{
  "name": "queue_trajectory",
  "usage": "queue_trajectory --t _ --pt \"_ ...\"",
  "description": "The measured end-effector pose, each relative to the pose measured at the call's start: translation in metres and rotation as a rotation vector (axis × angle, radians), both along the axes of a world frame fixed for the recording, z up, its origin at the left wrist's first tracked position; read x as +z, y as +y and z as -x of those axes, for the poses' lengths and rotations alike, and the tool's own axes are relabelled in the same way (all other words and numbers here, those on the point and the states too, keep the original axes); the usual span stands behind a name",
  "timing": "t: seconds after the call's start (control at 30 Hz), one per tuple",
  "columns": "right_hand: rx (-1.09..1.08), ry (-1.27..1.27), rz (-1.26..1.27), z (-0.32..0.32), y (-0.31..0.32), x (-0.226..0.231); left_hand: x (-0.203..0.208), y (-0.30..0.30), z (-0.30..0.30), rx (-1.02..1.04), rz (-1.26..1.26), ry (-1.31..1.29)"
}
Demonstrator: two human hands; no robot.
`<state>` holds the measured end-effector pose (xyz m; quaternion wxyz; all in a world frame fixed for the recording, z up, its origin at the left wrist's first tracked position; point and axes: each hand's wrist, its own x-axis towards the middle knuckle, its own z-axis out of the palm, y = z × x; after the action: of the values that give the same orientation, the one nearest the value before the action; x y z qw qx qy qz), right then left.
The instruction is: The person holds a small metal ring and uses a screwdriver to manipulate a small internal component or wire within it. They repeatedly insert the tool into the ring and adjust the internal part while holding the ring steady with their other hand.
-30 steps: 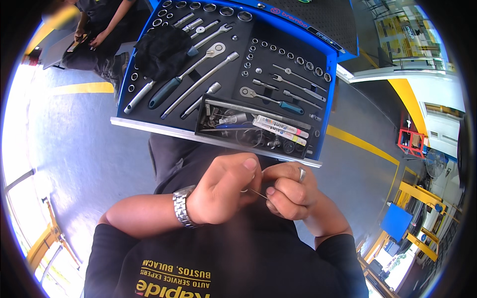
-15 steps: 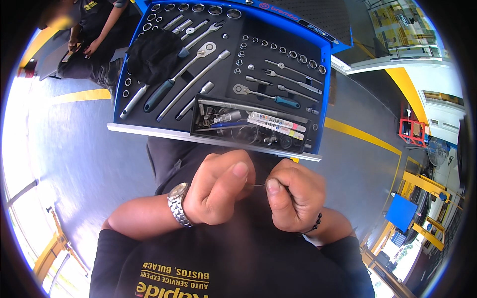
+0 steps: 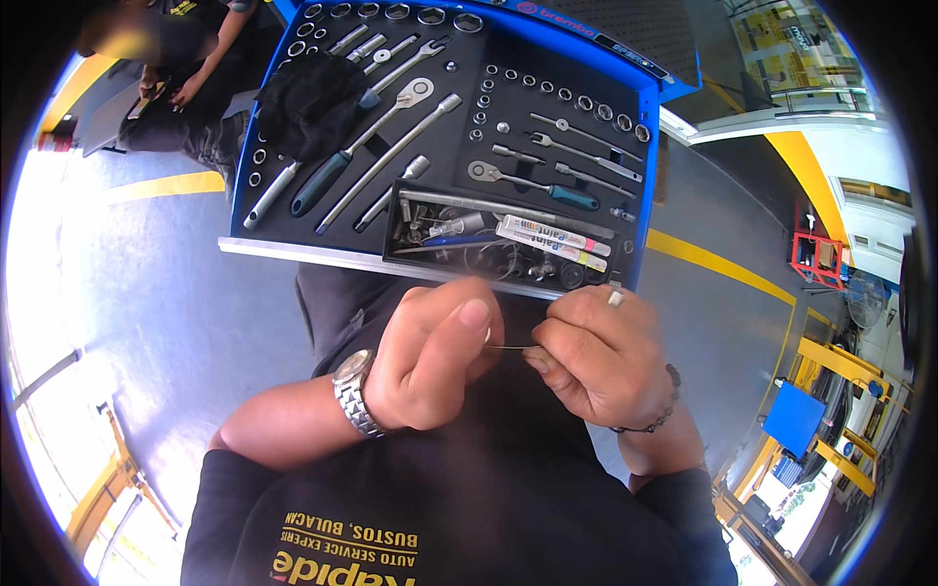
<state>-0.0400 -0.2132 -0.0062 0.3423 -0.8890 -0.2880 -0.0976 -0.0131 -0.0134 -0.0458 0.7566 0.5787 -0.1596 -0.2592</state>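
Observation:
A short, thin wire (image 3: 512, 348) stretches level between my two hands, in front of the black shirt. My left hand (image 3: 440, 354), with a metal watch at the wrist, is closed in a pinch on the wire's left end. Thumb and fingers of my right hand (image 3: 604, 356) pinch the other end; a ring and a dark beaded bracelet show on that side. Both ends of the wire are hidden in the fingers. Just beyond the hands is the front edge of an open tool drawer (image 3: 322, 256).
The drawer holds sockets, ratchets (image 3: 363, 146), wrenches and a black cloth (image 3: 311, 105). A black tray (image 3: 393, 256) in it carries two paint markers (image 3: 552, 234) and small metal parts. Another person (image 3: 186, 88) sits at the far left. A red stand (image 3: 819, 259) is off to the right.
My right hand has turned and shifted slightly right, so its ring now shows and more of the wire is exposed. My left hand stays nearly in place, still pinching.

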Motion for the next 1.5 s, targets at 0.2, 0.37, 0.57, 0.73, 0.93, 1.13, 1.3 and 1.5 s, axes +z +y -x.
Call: queue_trajectory --t 0.2,0.37,0.57,0.73,0.93,1.13,1.3,1.5 --pt "0.028 0.083 -0.117 0.004 -0.001 -0.001 0.003 -0.002 0.0 -0.011 0.02 -0.045" --pt "-0.07 0.358 -0.317 0.014 0.004 -0.001 -0.001 -0.001 -0.003 -0.061 0.016 -0.09" --pt "0.046 0.212 -0.187 -0.001 -0.007 -0.01 0.006 0.002 -0.006 -0.169 0.036 0.153" --pt "0.076 -0.019 -0.165 -0.003 -0.003 -0.018 0.003 0.002 -0.005 -0.156 0.15 0.211" --pt "0.034 0.032 -0.272 0.011 -0.002 -0.026 0.002 0.0 0.004 -0.125 0.172 0.187" --pt "-0.147 0.156 -0.476 0.035 0.01 -0.047 -0.001 -0.003 0.008 -0.066 0.147 0.072" --pt "-0.179 0.174 -0.519 0.036 0.015 -0.046 -0.002 -0.008 0.011 -0.003 0.131 0.023" --pt "-0.169 0.053 -0.373 0.036 0.017 -0.042 0.001 -0.005 0.005 -0.024 0.128 0.129"
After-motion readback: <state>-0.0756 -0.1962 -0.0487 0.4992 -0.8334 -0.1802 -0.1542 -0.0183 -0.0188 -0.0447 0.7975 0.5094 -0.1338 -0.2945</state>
